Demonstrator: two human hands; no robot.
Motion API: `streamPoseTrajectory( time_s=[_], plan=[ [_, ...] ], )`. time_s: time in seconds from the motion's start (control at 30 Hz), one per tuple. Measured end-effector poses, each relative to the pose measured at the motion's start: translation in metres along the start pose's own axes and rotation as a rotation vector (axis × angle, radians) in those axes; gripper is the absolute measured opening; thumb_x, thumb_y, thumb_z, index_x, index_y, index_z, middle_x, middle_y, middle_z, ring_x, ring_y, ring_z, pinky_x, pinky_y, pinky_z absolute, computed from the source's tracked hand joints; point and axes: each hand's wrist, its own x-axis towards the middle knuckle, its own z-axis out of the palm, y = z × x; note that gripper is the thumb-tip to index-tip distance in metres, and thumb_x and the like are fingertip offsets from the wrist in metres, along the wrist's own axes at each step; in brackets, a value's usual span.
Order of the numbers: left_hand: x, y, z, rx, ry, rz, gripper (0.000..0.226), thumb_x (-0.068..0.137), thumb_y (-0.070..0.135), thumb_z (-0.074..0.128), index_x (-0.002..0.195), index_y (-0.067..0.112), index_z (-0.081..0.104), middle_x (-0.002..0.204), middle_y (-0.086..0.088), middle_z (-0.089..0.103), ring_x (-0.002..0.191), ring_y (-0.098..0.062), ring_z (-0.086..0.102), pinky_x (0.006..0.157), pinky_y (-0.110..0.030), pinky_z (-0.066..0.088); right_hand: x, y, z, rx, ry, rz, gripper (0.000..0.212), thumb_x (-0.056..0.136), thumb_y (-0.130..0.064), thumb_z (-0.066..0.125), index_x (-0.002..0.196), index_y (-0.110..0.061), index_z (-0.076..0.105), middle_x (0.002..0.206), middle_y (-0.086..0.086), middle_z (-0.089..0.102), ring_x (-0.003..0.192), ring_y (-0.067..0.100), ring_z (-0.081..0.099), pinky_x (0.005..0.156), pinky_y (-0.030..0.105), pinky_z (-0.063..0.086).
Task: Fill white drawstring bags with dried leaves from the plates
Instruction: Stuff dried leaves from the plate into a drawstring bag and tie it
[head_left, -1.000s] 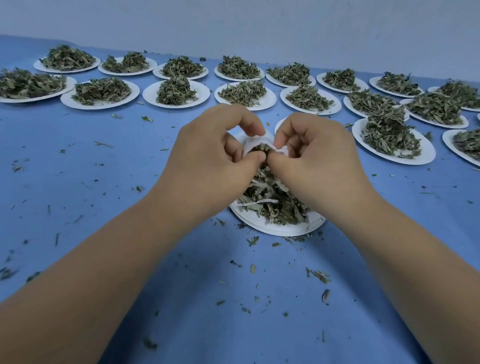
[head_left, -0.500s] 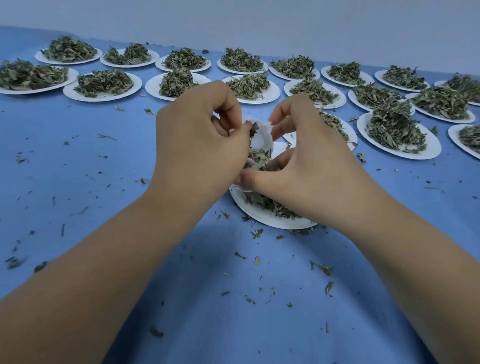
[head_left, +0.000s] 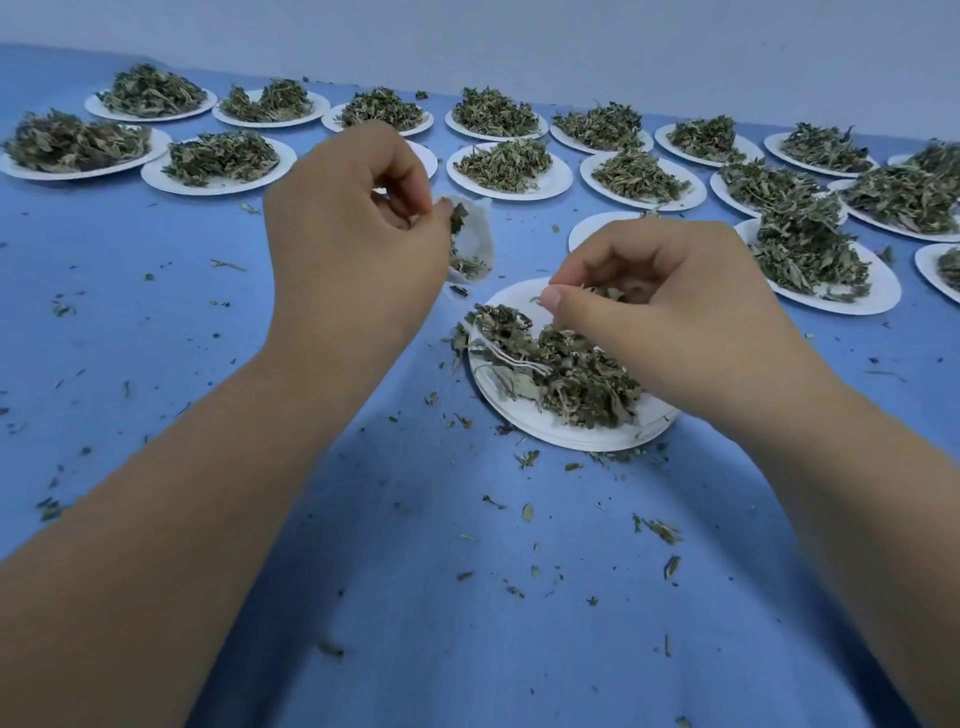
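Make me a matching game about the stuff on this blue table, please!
Things:
1. white bag
2. right hand
3. near plate
4. leaf crumbs

Where or how:
A. scattered over the blue cloth
B. pinched in the left hand
C. fingers curled, pinching dried leaves
D. flat on the cloth, leaves heaped on it

Pairs: 1-B, 2-C, 3-D, 4-A

Blue cloth (head_left: 441, 649) covering the table (softly rumpled near the front), pale wall (head_left: 519, 41) along its far edge
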Motion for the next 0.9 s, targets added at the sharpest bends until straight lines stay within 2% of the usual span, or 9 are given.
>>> streamPoseTrajectory(
  time_s=[0.1, 0.13, 0.23, 0.33, 0.43, 0.53, 0.6, 0.7, 0.9],
  plan=[
    [-0.003, 0.003, 0.002, -0.042, -0.037, -0.034, 0.023, 0.082, 0.018, 0.075, 0.071, 0.022, 0.055, 0.048, 0.013, 0.045, 0.048, -0.005, 0.049, 0.057, -0.015, 0.04, 0.002, 0.0, -0.004, 0.128, 0.053, 0.02, 0.008, 0.084, -0.023, 0.082, 0.079, -0.023, 0.076, 0.076, 0.0, 0.075, 0.073, 0.027, 0.073, 0.072, 0.045, 0.062],
    [-0.005, 0.006, 0.004, -0.039, -0.052, -0.027, 0.023, 0.081, 0.019, 0.075, 0.07, 0.022, 0.055, 0.048, 0.013, 0.046, 0.047, -0.005, 0.05, 0.058, -0.015, 0.039, 0.001, -0.001, -0.004, 0.158, 0.061, 0.007, 0.008, 0.083, -0.023, 0.084, 0.08, -0.023, 0.076, 0.077, 0.0, 0.075, 0.072, 0.027, 0.073, 0.072, 0.047, 0.062],
    [-0.014, 0.017, 0.009, -0.027, -0.101, 0.006, 0.026, 0.08, 0.021, 0.076, 0.068, 0.024, 0.053, 0.048, 0.017, 0.049, 0.048, -0.006, 0.053, 0.056, -0.011, 0.037, -0.002, -0.007, 0.003, 0.196, 0.062, -0.048, 0.015, 0.079, -0.022, 0.088, 0.084, -0.02, 0.073, 0.081, -0.002, 0.075, 0.067, 0.022, 0.073, 0.063, 0.038, 0.062],
    [-0.019, 0.024, 0.012, -0.059, -0.135, -0.001, 0.028, 0.077, 0.021, 0.079, 0.066, 0.024, 0.053, 0.048, 0.019, 0.051, 0.049, -0.002, 0.052, 0.052, -0.008, 0.035, -0.004, -0.01, 0.009, 0.128, 0.074, -0.079, 0.027, 0.075, -0.02, 0.09, 0.081, -0.016, 0.065, 0.083, 0.0, 0.074, 0.075, 0.026, 0.073, 0.065, 0.049, 0.06],
    [-0.018, 0.025, 0.011, -0.07, -0.136, -0.02, 0.025, 0.076, 0.027, 0.079, 0.065, 0.02, 0.057, 0.055, 0.012, 0.051, 0.053, -0.004, 0.043, 0.051, -0.012, 0.033, -0.003, -0.009, 0.008, -0.031, 0.113, -0.074, 0.026, 0.072, -0.031, 0.092, 0.073, -0.022, 0.068, 0.071, -0.008, 0.07, 0.063, 0.015, 0.067, 0.063, 0.038, 0.055],
    [-0.018, 0.026, 0.01, -0.096, -0.168, -0.029, 0.022, 0.075, 0.025, 0.079, 0.064, 0.022, 0.06, 0.083, 0.013, 0.064, 0.074, 0.003, 0.055, 0.06, -0.007, 0.036, -0.002, -0.01, 0.008, -0.053, 0.112, -0.032, 0.022, 0.071, -0.037, 0.091, 0.073, -0.025, 0.073, 0.055, -0.017, 0.061, 0.048, 0.005, 0.051, 0.054, 0.022, 0.043],
    [-0.018, 0.026, 0.01, -0.146, -0.183, -0.054, 0.024, 0.076, 0.017, 0.079, 0.062, 0.025, 0.06, 0.103, 0.016, 0.068, 0.097, 0.006, 0.06, 0.067, -0.002, 0.039, -0.002, -0.011, 0.007, 0.032, 0.026, 0.016, 0.019, 0.071, -0.032, 0.092, 0.078, -0.023, 0.077, 0.075, -0.01, 0.074, 0.066, 0.008, 0.068, 0.069, 0.034, 0.057],
    [-0.015, 0.023, 0.01, -0.232, -0.245, -0.144, 0.027, 0.076, 0.017, 0.08, 0.059, 0.024, 0.06, 0.106, 0.018, 0.072, 0.103, 0.01, 0.062, 0.078, -0.008, 0.042, 0.001, -0.009, 0.001, 0.184, -0.094, 0.093, 0.02, 0.07, -0.019, 0.093, 0.087, -0.019, 0.081, 0.093, -0.003, 0.079, 0.094, 0.022, 0.075, 0.091, 0.048, 0.059],
    [-0.01, 0.019, 0.007, -0.443, -0.391, -0.261, 0.023, 0.078, 0.012, 0.08, 0.066, 0.008, 0.061, 0.096, 0.004, 0.077, 0.097, -0.001, 0.07, 0.086, -0.026, 0.056, 0.005, -0.001, -0.006, 0.386, -0.193, 0.208, 0.023, 0.076, 0.001, 0.084, 0.093, -0.014, 0.08, 0.094, 0.005, 0.08, 0.097, 0.02, 0.076, 0.101, 0.042, 0.056]
  ],
)
